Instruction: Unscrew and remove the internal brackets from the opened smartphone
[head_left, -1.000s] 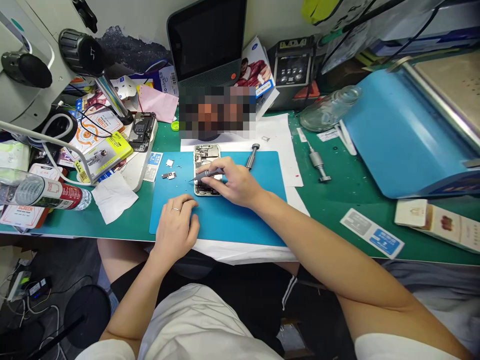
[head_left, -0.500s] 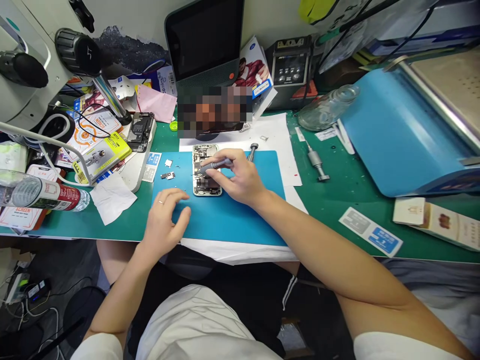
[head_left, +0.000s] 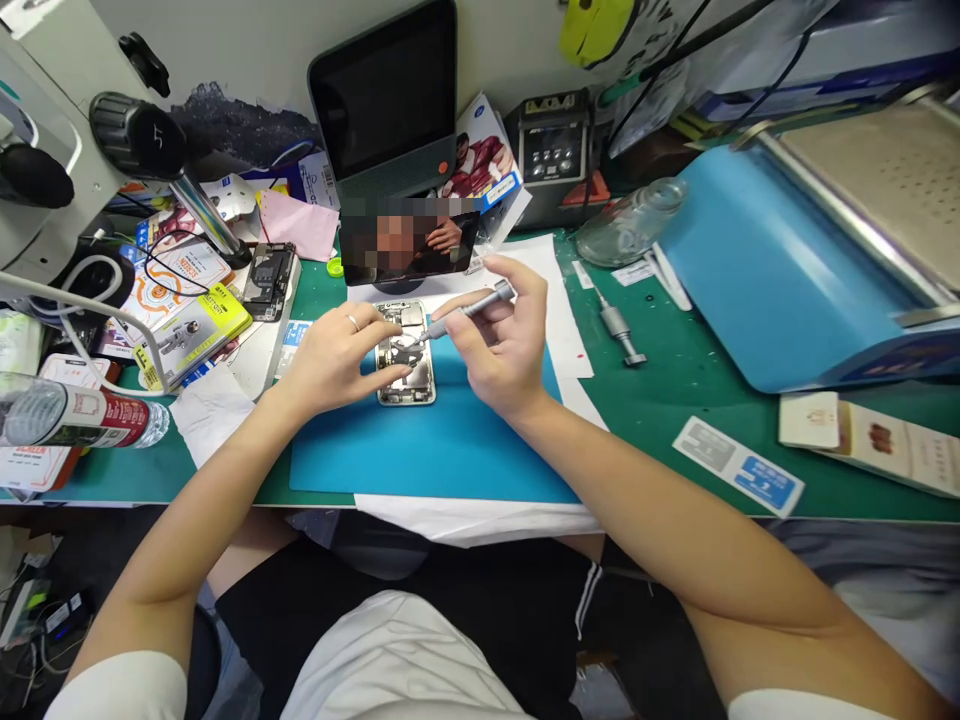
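An opened phone (head_left: 419,385) lies upright on the blue mat (head_left: 420,450), its inner parts exposed. My right hand (head_left: 502,345) grips a grey screwdriver (head_left: 469,311), whose tip points down-left over the phone. At the phone's left edge, my left hand (head_left: 337,355) reaches over it with thumb and fingers apart, nothing visible between them. Part of the mat's left side is covered by this hand.
A propped screen (head_left: 457,240) stands behind the phone. Another screwdriver (head_left: 616,322) lies to the right, near a glass jar (head_left: 634,222) and a blue machine (head_left: 742,270). Left are a plastic bottle (head_left: 90,415), a yellow box (head_left: 195,335) and another opened phone (head_left: 268,280).
My left hand has moved up and right to the phone. My right hand has shifted right and now holds a screwdriver at a slant; the view has shifted slightly.
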